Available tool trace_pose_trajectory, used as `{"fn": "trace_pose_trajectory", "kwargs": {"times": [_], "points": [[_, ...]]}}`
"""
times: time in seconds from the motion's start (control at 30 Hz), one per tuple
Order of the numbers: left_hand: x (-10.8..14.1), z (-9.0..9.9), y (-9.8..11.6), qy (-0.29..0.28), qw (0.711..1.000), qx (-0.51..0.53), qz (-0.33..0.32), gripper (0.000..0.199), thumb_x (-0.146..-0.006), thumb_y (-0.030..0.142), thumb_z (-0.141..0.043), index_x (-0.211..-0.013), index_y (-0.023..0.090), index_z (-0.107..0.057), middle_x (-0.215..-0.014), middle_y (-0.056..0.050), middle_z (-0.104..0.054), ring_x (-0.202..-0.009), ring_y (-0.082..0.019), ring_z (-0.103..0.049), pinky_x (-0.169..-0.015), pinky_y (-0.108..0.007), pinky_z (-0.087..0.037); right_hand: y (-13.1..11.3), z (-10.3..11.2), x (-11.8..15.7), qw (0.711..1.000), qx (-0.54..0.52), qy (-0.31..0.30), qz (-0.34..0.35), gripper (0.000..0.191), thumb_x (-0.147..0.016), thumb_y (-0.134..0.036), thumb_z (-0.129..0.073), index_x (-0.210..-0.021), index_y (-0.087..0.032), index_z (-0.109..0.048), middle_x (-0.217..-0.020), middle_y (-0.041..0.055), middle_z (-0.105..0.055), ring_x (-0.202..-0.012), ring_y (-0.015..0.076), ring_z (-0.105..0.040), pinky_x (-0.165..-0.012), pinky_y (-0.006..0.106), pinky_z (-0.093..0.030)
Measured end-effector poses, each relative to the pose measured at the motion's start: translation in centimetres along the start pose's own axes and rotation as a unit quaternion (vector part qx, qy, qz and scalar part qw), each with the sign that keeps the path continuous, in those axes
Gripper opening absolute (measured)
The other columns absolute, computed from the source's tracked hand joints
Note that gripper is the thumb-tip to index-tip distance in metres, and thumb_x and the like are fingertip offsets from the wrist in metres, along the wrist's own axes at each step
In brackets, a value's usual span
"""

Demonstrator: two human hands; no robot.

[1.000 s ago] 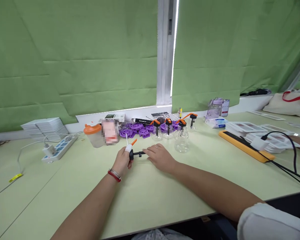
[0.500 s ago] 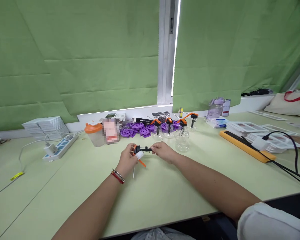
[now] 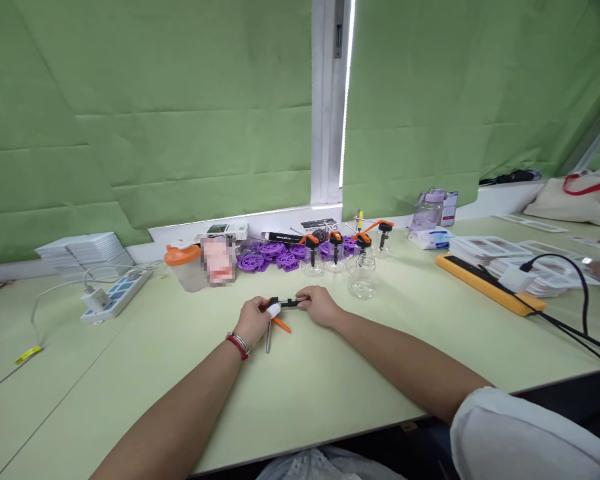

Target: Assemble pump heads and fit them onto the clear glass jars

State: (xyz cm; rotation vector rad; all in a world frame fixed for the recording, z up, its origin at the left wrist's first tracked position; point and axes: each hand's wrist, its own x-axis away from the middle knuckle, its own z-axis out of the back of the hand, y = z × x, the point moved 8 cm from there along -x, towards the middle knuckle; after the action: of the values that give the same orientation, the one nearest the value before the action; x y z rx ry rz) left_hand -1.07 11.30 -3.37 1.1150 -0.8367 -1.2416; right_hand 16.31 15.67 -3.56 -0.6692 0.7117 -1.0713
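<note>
Pale table (image 3: 340, 387) under the grip: left hand (image 3: 254, 323) and right hand (image 3: 319, 305) pinch opposite ends of a black-and-orange top (image 3: 291, 303), fingers closed; work seems partway, clear bottles (image 3: 363, 287) beyond carrying similar tops (image 3: 335, 239), this one off any bottle; they partly block purple parts (image 3: 253, 262) behind
</note>
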Motion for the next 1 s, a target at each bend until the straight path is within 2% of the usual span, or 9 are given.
{"fn": "trace_pose_trajectory", "kwargs": {"times": [0.23,0.4,0.53,0.63,0.87,1.0], "points": [[-0.2,-0.3,-0.2,0.008,1.000,-0.006,-0.011,0.031,-0.056,0.039,-0.073,-0.070,0.014,-0.060,-0.064,0.000,-0.056,-0.060,-0.013,-0.048,-0.056,-0.025,-0.037,-1.0,-0.8,-0.5,1.000,0.018,-0.005,0.016,0.034,-0.075,-0.009,-0.058,-0.109,-0.013,-0.066,-0.091,0.0083,-0.066,-0.078,0.0162,-0.060,-0.075,0.028,-0.047],[-0.4,-0.2,-0.4,0.019,1.000,-0.005,-0.007,0.031,-0.055,0.039,-0.073,-0.069,0.014,-0.060,-0.062,0.001,-0.055,-0.059,-0.012,-0.047,-0.055,-0.025,-0.036,-2.5,-0.9,-0.3,0.995,0.071,-0.015,0.070,0.024,-0.075,-0.006,-0.057,-0.093,-0.016,-0.069,-0.092,0.0065,-0.063,-0.083,0.0161,-0.056,-0.078,0.029,-0.043],[-0.3,-0.1,-0.4,0.026,1.000,-0.004,-0.009,0.031,-0.056,0.039,-0.073,-0.067,0.014,-0.060,-0.062,0.001,-0.054,-0.059,-0.012,-0.047,-0.056,-0.025,-0.036,-2.2,-0.8,-0.2,0.996,0.069,-0.014,0.047,0.030,-0.075,-0.005,-0.057,-0.100,-0.019,-0.063,-0.079,0.0006,-0.060,-0.071,0.0128,-0.053,-0.067,0.024,-0.041],[-0.3,0.0,-0.4,0.029,1.000,-0.004,-0.010,0.029,-0.056,0.038,-0.072,-0.067,0.014,-0.060,-0.061,0.001,-0.054,-0.059,-0.012,-0.047,-0.056,-0.025,-0.036,-2.4,-0.8,-0.3,0.995,0.073,-0.012,0.063,0.028,-0.074,-0.004,-0.057,-0.097,-0.019,-0.063,-0.083,0.0011,-0.060,-0.072,0.0122,-0.052,-0.067,0.024,-0.039],[-0.4,0.1,-0.6,0.033,0.999,0.003,-0.008,0.030,-0.054,0.038,-0.074,-0.066,0.014,-0.061,-0.060,0.002,-0.053,-0.059,-0.012,-0.047,-0.056,-0.025,-0.036,-2.1,-0.9,-0.5,0.996,0.076,-0.015,0.042,0.019,-0.075,-0.007,-0.060,-0.089,-0.018,-0.064,-0.082,0.0018,-0.061,-0.070,0.0121,-0.052,-0.063,0.023,-0.038],[-0.4,0.1,-0.6,0.033,0.999,0.005,-0.005,0.030,-0.053,0.038,-0.074,-0.066,0.014,-0.060,-0.060,0.002,-0.053,-0.058,-0.012,-0.046,-0.056,-0.025,-0.036,-2.2,-0.8,-0.5,0.997,0.072,-0.021,0.032,0.023,-0.075,-0.007,-0.060,-0.094,-0.018,-0.063,-0.075,0.0002,-0.060,-0.066,0.0115,-0.052,-0.062,0.023,-0.037]]}}
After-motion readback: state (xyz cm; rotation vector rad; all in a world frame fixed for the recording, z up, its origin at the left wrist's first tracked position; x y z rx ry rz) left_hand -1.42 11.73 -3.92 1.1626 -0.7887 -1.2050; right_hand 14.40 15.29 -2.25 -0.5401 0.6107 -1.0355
